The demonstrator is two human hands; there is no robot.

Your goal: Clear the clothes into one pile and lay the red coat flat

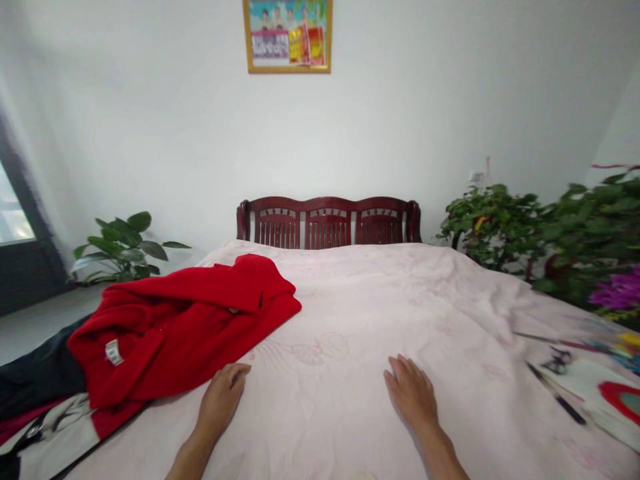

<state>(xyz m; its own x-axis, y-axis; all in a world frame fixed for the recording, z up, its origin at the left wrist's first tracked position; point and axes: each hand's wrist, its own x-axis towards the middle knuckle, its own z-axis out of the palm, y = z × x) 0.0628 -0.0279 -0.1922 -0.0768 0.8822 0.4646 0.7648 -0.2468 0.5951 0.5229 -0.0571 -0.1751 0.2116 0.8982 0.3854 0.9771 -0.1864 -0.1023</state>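
My left hand (pixel 223 395) rests on the pale pink bedsheet (pixel 345 407), right by the lower edge of a red coat (pixel 200 333). Its fingers are loosely stretched and hold nothing; whether they touch the coat I cannot tell. My right hand (pixel 413 392) lies palm down on the sheet, fingers slightly apart, with nothing in it. The coat is spread in a loose heap on the left, a white label (pixel 114 352) showing at its collar. Dark clothing (pixel 43 367) and a light grey garment (pixel 65 440) lie beside and partly under it.
On the right lie a black-handled knife (pixel 557 395), dark scissors (pixel 557 361) and a red ring-shaped item (pixel 620 400). A dark red wooden bench back (pixel 327 223) stands behind the sheet. Leafy plants (pixel 493 223) flank the right side, another plant (pixel 125 247) the left.
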